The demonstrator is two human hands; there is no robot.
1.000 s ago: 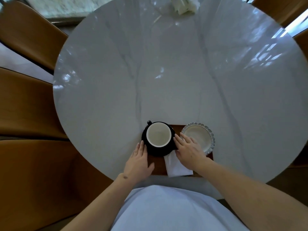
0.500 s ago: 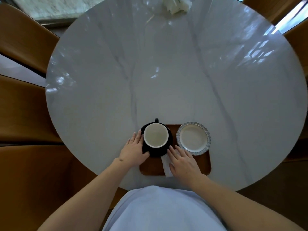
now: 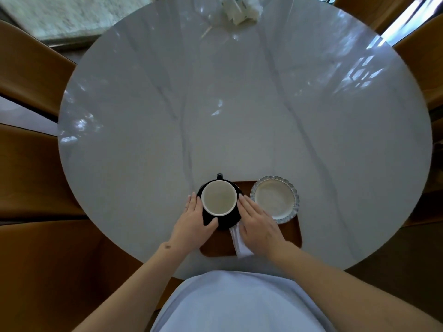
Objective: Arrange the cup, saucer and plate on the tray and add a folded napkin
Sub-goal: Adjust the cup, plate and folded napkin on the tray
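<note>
A brown tray (image 3: 291,232) lies at the table's near edge. On its left part stands a black cup (image 3: 218,201) with a white inside, set on a black saucer (image 3: 226,223); the cup's handle points away from me. A small white plate (image 3: 275,200) with a scalloped rim rests on the tray's right part. A folded white napkin (image 3: 239,240) lies between them, partly under my right hand (image 3: 259,225). My left hand (image 3: 193,222) rests against the saucer's left edge, its thumb on the rim. My right hand touches the saucer's right edge, fingers flat.
The round grey marble table (image 3: 239,104) carries a white bundle (image 3: 241,9) at its far edge. Brown chairs (image 3: 31,68) surround the table on the left and right.
My right hand moved up from the napkin to the saucer's right edge. My left hand shifted closer along the saucer's left side. The cup's handle has turned to point straight away.
</note>
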